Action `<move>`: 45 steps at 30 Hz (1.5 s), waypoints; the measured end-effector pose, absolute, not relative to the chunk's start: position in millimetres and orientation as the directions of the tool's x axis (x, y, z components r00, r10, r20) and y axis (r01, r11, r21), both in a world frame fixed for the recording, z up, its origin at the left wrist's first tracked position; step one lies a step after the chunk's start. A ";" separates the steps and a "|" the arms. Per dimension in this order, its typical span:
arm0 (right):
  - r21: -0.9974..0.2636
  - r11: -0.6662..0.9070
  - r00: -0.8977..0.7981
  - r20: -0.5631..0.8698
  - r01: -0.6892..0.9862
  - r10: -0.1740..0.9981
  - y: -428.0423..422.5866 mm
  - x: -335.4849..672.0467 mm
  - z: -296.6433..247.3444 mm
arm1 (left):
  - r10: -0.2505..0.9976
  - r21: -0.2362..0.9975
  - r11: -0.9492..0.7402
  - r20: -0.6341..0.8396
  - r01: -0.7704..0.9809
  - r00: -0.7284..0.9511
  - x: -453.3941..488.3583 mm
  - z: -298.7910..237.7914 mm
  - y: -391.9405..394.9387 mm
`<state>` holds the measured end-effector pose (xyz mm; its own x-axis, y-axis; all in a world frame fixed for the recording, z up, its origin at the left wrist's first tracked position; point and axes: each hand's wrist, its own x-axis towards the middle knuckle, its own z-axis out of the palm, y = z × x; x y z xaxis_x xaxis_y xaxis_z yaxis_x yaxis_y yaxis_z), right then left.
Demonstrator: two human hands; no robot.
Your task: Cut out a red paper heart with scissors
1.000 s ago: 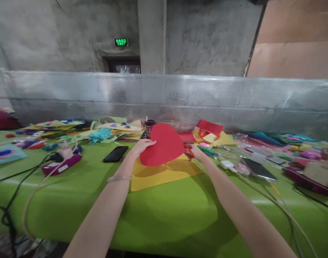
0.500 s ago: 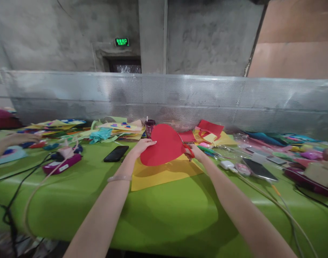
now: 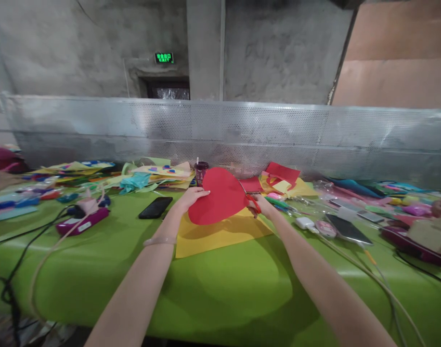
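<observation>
A large red paper heart (image 3: 218,197) is held up, tilted, in front of me. My left hand (image 3: 193,198) pinches its left edge, thumb on top. My right hand (image 3: 262,206) is closed around the handles of red-handled scissors (image 3: 254,203), whose blades lie along the heart's right edge. Whether the blades are cutting into the paper cannot be made out. Beneath the heart a yellow sheet (image 3: 206,243) lies on the green tablecloth (image 3: 220,289), partly covered by it.
A black phone (image 3: 155,207) lies left of the yellow sheet; a dark cup (image 3: 201,172) stands behind. Red and yellow paper scraps (image 3: 280,176) are at the back right. Cables and purple power strips (image 3: 83,221) lie at both sides. Another person's hand (image 3: 4,181) is at far left.
My hands, the heart and the scissors stay almost where they were. The other person's hand at far left has drawn back toward the left edge.
</observation>
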<state>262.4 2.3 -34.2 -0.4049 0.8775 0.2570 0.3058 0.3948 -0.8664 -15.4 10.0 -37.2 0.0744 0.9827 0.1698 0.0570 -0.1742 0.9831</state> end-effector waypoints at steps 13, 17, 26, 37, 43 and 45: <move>-0.868 0.372 -0.398 0.229 0.330 0.888 6.4 264.2 -36.3 | 0.981 0.980 -0.183 0.177 0.079 0.080 -16.5 -40.3 14.7; -0.872 0.365 -0.401 0.223 0.325 0.888 6.0 264.8 -36.5 | 0.978 0.974 -0.201 0.194 0.107 0.080 -16.4 -40.7 14.2; -0.861 0.372 -0.386 0.230 0.347 0.893 9.8 266.0 -40.9 | 0.964 0.949 -0.264 0.257 0.171 0.063 -16.5 -42.6 16.2; -0.874 0.358 -0.391 0.219 0.330 0.894 9.6 265.8 -39.7 | 0.970 0.958 -0.242 0.236 0.156 0.060 -17.5 -40.7 15.3; -0.874 0.362 -0.404 0.218 0.324 0.889 6.8 265.0 -37.6 | 0.974 0.969 -0.220 0.213 0.114 0.074 -17.4 -40.2 15.1; -0.875 0.366 -0.409 0.223 0.317 0.885 5.7 264.4 -36.7 | 0.975 0.972 -0.215 0.207 0.099 0.080 -17.4 -40.2 15.5</move>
